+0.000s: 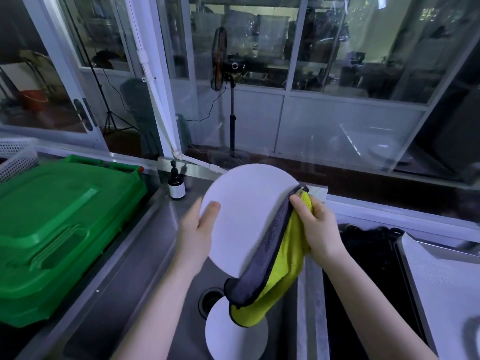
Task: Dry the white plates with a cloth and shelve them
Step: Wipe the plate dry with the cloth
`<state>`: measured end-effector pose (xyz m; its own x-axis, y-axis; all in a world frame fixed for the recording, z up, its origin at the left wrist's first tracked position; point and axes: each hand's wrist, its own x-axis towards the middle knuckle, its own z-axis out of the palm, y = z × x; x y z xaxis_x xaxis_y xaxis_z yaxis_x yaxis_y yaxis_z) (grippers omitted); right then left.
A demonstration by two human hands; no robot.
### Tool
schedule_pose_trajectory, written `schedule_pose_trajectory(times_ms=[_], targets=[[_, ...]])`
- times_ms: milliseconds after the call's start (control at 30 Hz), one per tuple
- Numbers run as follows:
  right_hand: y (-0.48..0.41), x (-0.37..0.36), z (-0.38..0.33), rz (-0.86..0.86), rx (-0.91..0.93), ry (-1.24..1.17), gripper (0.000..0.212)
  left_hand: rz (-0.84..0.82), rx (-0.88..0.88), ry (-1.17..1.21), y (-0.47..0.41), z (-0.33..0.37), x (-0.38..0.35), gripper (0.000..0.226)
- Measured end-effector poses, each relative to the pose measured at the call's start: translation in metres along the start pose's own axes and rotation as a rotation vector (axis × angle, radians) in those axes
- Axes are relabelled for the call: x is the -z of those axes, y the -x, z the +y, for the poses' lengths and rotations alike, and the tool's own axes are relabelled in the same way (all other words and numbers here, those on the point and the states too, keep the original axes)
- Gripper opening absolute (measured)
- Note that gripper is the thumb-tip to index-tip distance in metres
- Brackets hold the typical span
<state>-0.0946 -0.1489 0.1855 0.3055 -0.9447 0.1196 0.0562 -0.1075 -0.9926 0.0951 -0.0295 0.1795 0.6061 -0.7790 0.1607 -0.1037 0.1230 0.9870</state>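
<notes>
I hold a round white plate (pixel 246 214) up over the steel sink (pixel 135 294). My left hand (pixel 197 229) grips its left rim, thumb on the face. My right hand (pixel 317 227) grips a yellow and grey cloth (pixel 280 271) against the plate's right edge; the cloth hangs down below the plate. A second white plate (pixel 233 336) lies in the sink basin beside the drain (pixel 210 300), partly covered by the hanging cloth.
A green plastic crate lid (pixel 57 229) fills the counter at left, with a white mesh basket (pixel 15 157) behind it. A dark pump bottle (pixel 176 184) stands at the sink's back rim. A black basin (pixel 368 276) and a white tray (pixel 446 287) lie at right.
</notes>
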Motion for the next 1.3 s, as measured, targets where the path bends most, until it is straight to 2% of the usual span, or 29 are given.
schedule_pose_trajectory(times_ms=[100,233,300,367,467,500,533,633,700,767,867,900,967,1033,1067,1100,1133,1167,1233,1300], targets=[[-0.006,0.004,-0.014,-0.117,0.126,0.172,0.016,-0.160,-0.031,-0.148,-0.018,0.014,0.014,0.021],[-0.010,-0.013,-0.033,-0.344,0.304,0.485,0.019,-0.436,-0.237,-0.568,-0.039,0.034,0.016,0.029],[-0.008,-0.021,-0.030,-0.369,0.328,0.533,0.021,-0.471,-0.253,-0.630,-0.042,0.036,0.012,0.024],[-0.005,-0.022,-0.024,-0.277,0.340,0.521,0.020,-0.308,-0.235,-0.582,-0.037,0.035,0.012,0.004],[0.001,-0.019,-0.014,-0.032,0.390,0.542,0.030,0.186,-0.252,-0.521,-0.016,0.021,0.017,0.022],[0.005,-0.020,-0.011,0.042,0.409,0.557,0.032,0.266,-0.183,-0.478,-0.009,0.018,0.017,0.026],[0.010,-0.021,-0.007,0.099,0.431,0.579,0.032,0.252,-0.053,-0.379,-0.003,0.016,0.015,0.032],[0.029,-0.032,0.002,0.152,0.578,0.676,0.018,0.005,0.399,0.038,0.003,0.021,-0.003,0.040],[0.043,-0.041,0.009,0.127,0.695,0.712,0.013,-0.062,0.499,0.134,-0.003,0.028,-0.013,0.033],[0.053,-0.047,0.015,0.098,0.796,0.774,0.020,-0.050,0.563,0.197,-0.012,0.031,-0.017,0.023],[0.061,-0.052,0.021,0.029,0.899,0.875,0.015,-0.014,0.664,0.329,-0.019,0.023,-0.016,0.031],[0.063,-0.053,0.023,0.003,0.912,0.874,0.016,0.004,0.660,0.347,-0.018,0.021,-0.015,0.026],[0.068,-0.055,0.025,-0.040,0.915,0.844,0.027,0.063,0.640,0.361,-0.015,0.013,-0.015,0.013],[0.072,-0.056,0.025,-0.076,0.830,0.733,0.033,0.134,0.599,0.387,-0.015,0.010,-0.013,0.029],[0.074,-0.055,0.024,-0.073,0.764,0.658,0.028,0.149,0.563,0.394,-0.015,0.007,-0.012,0.034],[0.073,-0.052,0.023,-0.047,0.704,0.595,0.019,0.149,0.531,0.392,-0.014,0.006,-0.011,0.034],[0.071,-0.049,0.020,-0.011,0.640,0.550,0.019,0.134,0.506,0.391,-0.013,0.007,-0.010,0.034],[0.068,-0.047,0.018,0.029,0.560,0.506,0.028,0.114,0.488,0.392,-0.011,0.008,-0.008,0.033],[0.064,-0.043,0.012,0.074,0.417,0.416,0.033,0.114,0.463,0.388,-0.010,0.011,-0.005,0.030],[0.063,-0.041,0.008,0.097,0.464,0.455,0.026,0.160,0.422,0.372,-0.010,0.008,-0.004,0.023]])
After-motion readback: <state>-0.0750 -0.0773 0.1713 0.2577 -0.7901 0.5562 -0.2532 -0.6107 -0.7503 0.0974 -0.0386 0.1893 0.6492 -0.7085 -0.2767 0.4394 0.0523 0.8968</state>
